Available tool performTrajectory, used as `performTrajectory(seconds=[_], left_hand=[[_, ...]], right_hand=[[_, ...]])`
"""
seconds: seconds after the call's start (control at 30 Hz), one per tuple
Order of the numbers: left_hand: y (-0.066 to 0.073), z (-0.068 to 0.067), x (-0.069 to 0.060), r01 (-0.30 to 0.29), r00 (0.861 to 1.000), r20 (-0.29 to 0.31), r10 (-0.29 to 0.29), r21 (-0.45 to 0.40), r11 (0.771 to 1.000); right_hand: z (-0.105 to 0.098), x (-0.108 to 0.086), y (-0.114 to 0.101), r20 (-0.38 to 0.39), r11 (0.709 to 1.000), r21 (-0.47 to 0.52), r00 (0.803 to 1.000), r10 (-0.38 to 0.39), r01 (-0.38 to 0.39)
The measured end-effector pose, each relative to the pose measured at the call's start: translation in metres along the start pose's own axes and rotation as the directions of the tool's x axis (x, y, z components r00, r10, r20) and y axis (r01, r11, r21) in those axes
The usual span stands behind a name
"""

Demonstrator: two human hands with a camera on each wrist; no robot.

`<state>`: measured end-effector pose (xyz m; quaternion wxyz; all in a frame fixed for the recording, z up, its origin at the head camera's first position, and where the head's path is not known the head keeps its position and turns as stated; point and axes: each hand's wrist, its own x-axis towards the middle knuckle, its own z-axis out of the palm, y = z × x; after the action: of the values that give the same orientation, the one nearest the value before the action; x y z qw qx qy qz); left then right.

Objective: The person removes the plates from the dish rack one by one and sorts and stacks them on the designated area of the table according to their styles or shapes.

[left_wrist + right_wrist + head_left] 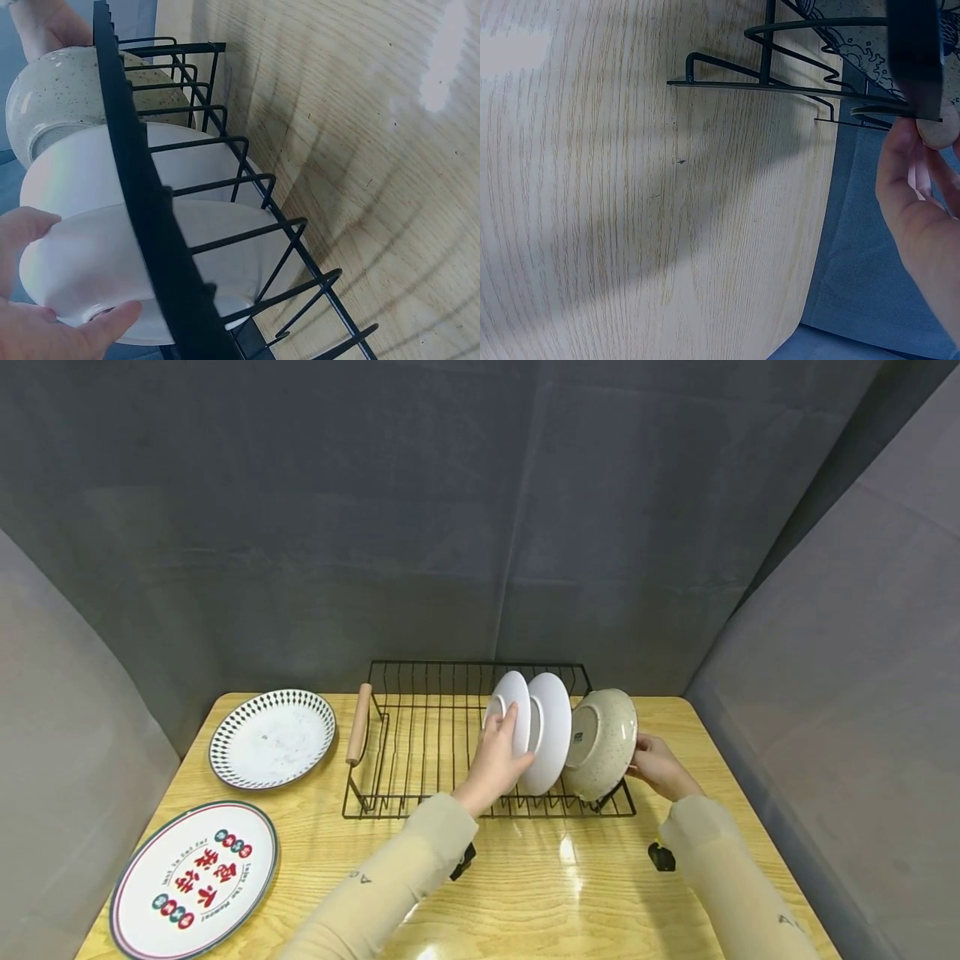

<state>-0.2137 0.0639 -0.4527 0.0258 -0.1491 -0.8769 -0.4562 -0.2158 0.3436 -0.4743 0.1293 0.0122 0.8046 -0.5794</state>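
- White plate (521,697) stands on edge, left of two, in a wire rack (420,662), pinched by the left hand (493,766).
- Right hand (663,767) curls round the rack's wooden handle (939,129), beside a speckled bowl (606,745).

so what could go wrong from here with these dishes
The white dish that the left hand grips sits close beside the second white dish, so shifting it could make the two knock together.

The speckled bowl stands tilted at the rack's right end and might tip if jolted.

The right hand holds the right handle, so a pull there could shift the rack and unsettle all three dishes.
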Motion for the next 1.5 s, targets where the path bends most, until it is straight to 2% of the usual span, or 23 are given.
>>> performTrajectory(seconds=[0.3,0.4,0.63,0.77,0.93,1.1,1.3,1.5], left_hand=[[-0.003,-0.003,0.004,0.044,0.998,-0.051,-0.048,-0.067,0.997],[-0.005,-0.006,0.006,0.068,0.996,-0.056,-0.074,-0.106,0.992],[-0.007,-0.019,0.012,0.117,0.989,-0.076,-0.128,-0.131,0.984],[-0.007,-0.028,0.015,0.157,0.983,-0.061,-0.171,-0.193,0.969],[-0.011,-0.039,0.021,0.187,0.978,-0.045,-0.203,-0.229,0.955],[-0.013,-0.049,0.024,0.216,0.972,-0.023,-0.233,-0.295,0.931],[-0.015,-0.058,0.028,0.244,0.968,0.016,-0.25,-0.288,0.926],[-0.013,-0.068,0.031,0.287,0.957,0.064,-0.282,-0.305,0.908]], right_hand=[[-0.002,0.0,0.0,0.002,1.0,-0.009,1.0,0.007,-0.007],[-0.003,0.0,0.0,0.008,1.0,-0.016,1.0,0.007,-0.007],[-0.001,0.0,-0.002,0.012,1.0,-0.013,1.0,0.001,-0.001],[-0.001,-0.001,-0.002,0.012,1.0,-0.015,1.0,0.0,0.0],[-0.002,0.0,-0.001,0.012,1.0,-0.019,1.0,0.004,-0.004],[-0.001,0.0,-0.001,0.007,1.0,-0.024,1.0,0.01,-0.01],[-0.002,0.0,0.0,0.006,1.0,-0.023,1.0,0.003,-0.003],[-0.002,0.001,0.001,-0.006,1.0,-0.009,1.0,0.011,-0.011]])
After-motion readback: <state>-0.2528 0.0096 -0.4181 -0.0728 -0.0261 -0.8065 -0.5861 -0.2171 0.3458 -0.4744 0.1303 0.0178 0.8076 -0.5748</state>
